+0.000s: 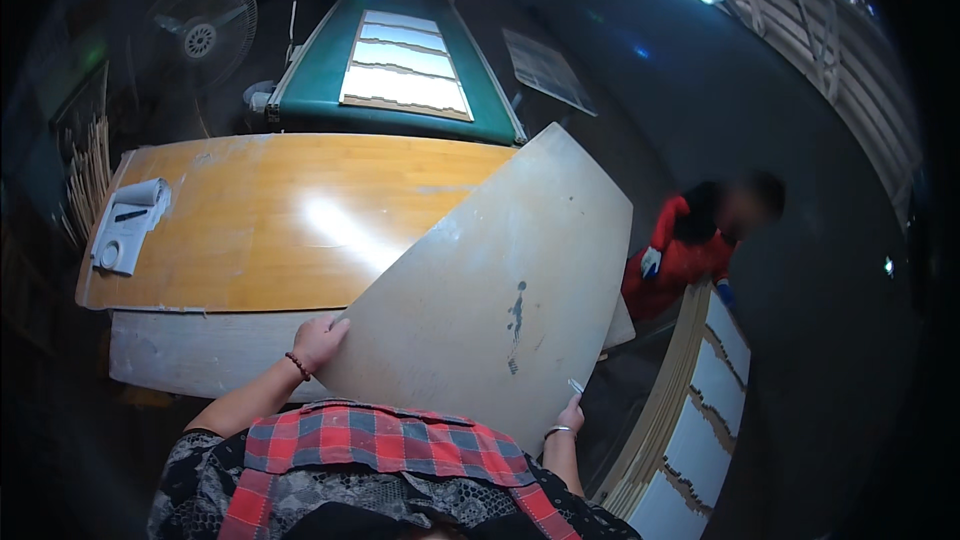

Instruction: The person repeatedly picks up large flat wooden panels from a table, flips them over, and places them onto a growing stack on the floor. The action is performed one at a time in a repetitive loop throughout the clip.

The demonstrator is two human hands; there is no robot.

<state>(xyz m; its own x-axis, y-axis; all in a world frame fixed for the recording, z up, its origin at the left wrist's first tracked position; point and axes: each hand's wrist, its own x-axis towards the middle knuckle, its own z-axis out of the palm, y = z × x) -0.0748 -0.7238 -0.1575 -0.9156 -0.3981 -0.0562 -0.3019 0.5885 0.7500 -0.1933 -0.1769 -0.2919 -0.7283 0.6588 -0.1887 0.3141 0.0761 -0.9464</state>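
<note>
Large grey-beige board (470,280) with a dark, blotchy streak (and a few specks), slanting across the centre of the frame, overlapping an orange-brown desk (240,225). Left hand (319,342) grips its lower-left edge; right hand (569,414) at lower right, grip unclear.

Red checked apron (380,443), bracelet (298,366) (beaded, seemingly)
</note>
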